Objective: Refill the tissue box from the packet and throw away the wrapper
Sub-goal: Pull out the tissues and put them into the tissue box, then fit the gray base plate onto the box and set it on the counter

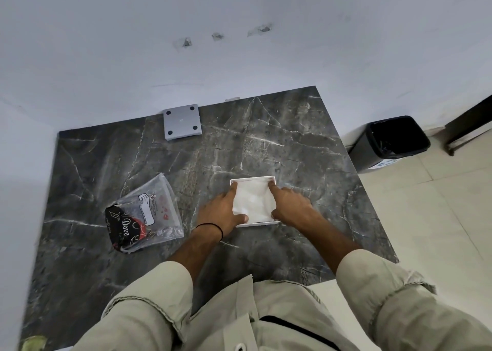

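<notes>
A white square tissue box (254, 179) stands open on the dark marble table (266, 143), with white tissues (253, 201) lying inside it. My left hand (219, 213) rests on the box's left side, its fingers reaching in along the tissues and its thumb at the near edge. At the right side, my right hand (290, 205) presses down with its fingers on the tissues. The clear plastic wrapper (150, 209), with a black and red printed end, lies flat and empty on the table to the left of my hands.
A grey square lid or base (181, 121) with four dark dots lies at the table's far edge by the wall. A black bin (391, 141) with a bag liner stands on the tiled floor right of the table. The table's right edge is close to the box.
</notes>
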